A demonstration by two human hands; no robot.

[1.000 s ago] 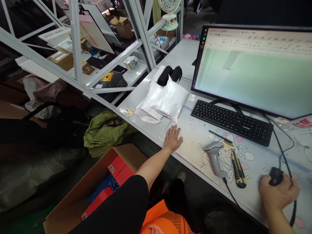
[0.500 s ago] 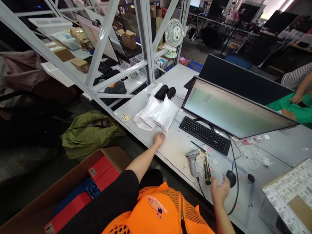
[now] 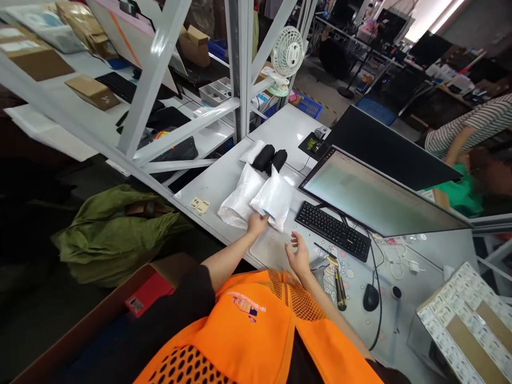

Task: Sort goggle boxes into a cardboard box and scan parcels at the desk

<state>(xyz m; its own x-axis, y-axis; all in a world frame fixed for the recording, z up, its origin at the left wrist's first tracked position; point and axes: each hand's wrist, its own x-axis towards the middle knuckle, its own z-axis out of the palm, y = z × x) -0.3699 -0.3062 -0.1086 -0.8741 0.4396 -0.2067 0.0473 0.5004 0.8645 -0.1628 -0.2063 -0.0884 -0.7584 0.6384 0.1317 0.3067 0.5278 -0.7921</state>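
My left hand [image 3: 257, 224] is closed on the near edge of a white mailing bag [image 3: 274, 197], which lies on the desk. A bit of teal shows at its fingertips, too small to make out. Beside this bag, on its left, lies a second white mailing bag [image 3: 239, 198]. My right hand [image 3: 297, 253] hovers over the desk between the bag and the keyboard [image 3: 333, 229], its fingers apart and holding nothing. My right forearm partly hides the grey barcode scanner [image 3: 319, 262]. To its right lies a black-and-yellow cutter [image 3: 340, 289].
Two black rolled bundles [image 3: 264, 158] lie behind the bags. The monitor [image 3: 380, 197] stands behind the keyboard, with a mouse [image 3: 370, 297] to the right. A patterned box [image 3: 460, 320] sits at the right, and an open carton [image 3: 100, 314] at lower left. A metal frame [image 3: 240, 69] rises behind.
My left hand has moved forward from the desk edge and taken hold of the mailing bag. My right hand has left the mouse and come left toward the bags. The view has shifted.
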